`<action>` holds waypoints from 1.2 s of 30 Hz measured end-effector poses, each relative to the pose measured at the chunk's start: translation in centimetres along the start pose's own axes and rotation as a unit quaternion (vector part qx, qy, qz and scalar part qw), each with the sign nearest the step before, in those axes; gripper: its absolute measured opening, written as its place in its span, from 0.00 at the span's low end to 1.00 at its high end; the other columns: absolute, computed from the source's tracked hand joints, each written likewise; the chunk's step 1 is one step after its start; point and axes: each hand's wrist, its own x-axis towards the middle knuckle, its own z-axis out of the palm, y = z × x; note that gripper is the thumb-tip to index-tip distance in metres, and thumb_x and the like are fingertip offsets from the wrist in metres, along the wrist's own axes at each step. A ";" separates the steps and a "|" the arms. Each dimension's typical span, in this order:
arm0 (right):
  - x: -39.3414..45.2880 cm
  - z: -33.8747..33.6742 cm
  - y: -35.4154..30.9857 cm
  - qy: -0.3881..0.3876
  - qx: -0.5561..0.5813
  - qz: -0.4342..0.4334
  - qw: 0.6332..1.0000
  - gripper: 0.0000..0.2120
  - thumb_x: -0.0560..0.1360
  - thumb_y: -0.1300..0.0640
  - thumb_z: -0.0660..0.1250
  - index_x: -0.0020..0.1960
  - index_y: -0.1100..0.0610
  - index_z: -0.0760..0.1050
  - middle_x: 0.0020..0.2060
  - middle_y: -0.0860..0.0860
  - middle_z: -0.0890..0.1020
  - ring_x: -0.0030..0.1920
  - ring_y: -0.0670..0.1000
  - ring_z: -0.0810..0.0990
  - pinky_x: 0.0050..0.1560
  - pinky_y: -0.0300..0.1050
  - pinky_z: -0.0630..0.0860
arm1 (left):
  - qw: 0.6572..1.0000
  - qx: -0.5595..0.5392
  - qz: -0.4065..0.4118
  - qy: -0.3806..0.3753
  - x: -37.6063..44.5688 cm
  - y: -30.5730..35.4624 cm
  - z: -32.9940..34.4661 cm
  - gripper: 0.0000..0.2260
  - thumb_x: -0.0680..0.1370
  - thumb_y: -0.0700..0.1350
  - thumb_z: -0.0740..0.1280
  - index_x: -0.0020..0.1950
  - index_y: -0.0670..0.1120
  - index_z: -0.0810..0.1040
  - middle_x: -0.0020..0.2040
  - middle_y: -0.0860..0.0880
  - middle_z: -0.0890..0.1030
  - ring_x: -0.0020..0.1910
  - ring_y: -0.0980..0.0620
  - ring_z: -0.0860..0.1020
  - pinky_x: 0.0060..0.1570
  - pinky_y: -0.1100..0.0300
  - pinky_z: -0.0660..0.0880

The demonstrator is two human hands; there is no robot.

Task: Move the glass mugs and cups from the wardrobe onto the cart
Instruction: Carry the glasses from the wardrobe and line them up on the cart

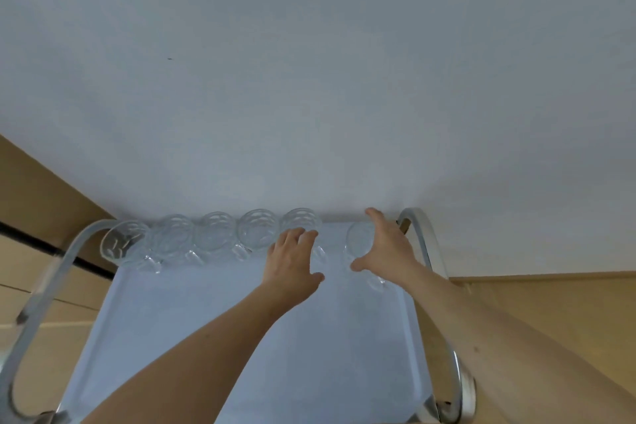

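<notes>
Glass mugs (pixel 220 234) stand in a row along the far edge of the cart (pixel 241 337), at mid-frame, with a sixth mug (pixel 359 239) apart at right centre. Our right hand (pixel 385 248) spans that mug, thumb and fingers spread round its wall, while our left hand (pixel 292 262) rests curled fingers on the fifth mug (pixel 301 222). We judge them rigid, slick and breakable, so we would hold each by its handle or body and keep them from knocking.
</notes>
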 end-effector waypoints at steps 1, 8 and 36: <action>0.7 0.3 0.0 0.003 -0.001 -0.001 1.000 0.58 0.59 0.52 0.84 0.79 0.46 0.53 0.70 0.56 0.66 0.67 0.58 0.71 0.62 0.49 0.73 | 1.000 0.012 -0.006 0.007 0.3 -0.2 0.1 0.36 0.75 0.55 0.73 0.79 0.51 0.60 0.78 0.48 0.61 0.78 0.46 0.57 0.76 0.50 0.58; 4.3 2.3 0.2 -0.023 -0.011 -0.019 1.000 0.56 0.60 0.55 0.82 0.79 0.45 0.53 0.71 0.55 0.65 0.69 0.58 0.69 0.57 0.45 0.70 | 0.997 0.051 -0.064 0.009 1.4 -1.2 1.1 0.34 0.78 0.51 0.69 0.79 0.50 0.57 0.81 0.46 0.55 0.81 0.43 0.50 0.77 0.47 0.52; 2.7 0.6 -2.1 -0.023 -0.094 -0.047 0.994 0.54 0.68 0.58 0.77 0.82 0.48 0.45 0.81 0.57 0.48 0.80 0.59 0.49 0.75 0.53 0.59 | 0.995 0.021 -0.093 0.013 -0.1 -1.3 -2.0 0.36 0.77 0.51 0.70 0.80 0.50 0.57 0.81 0.44 0.55 0.80 0.43 0.51 0.77 0.47 0.57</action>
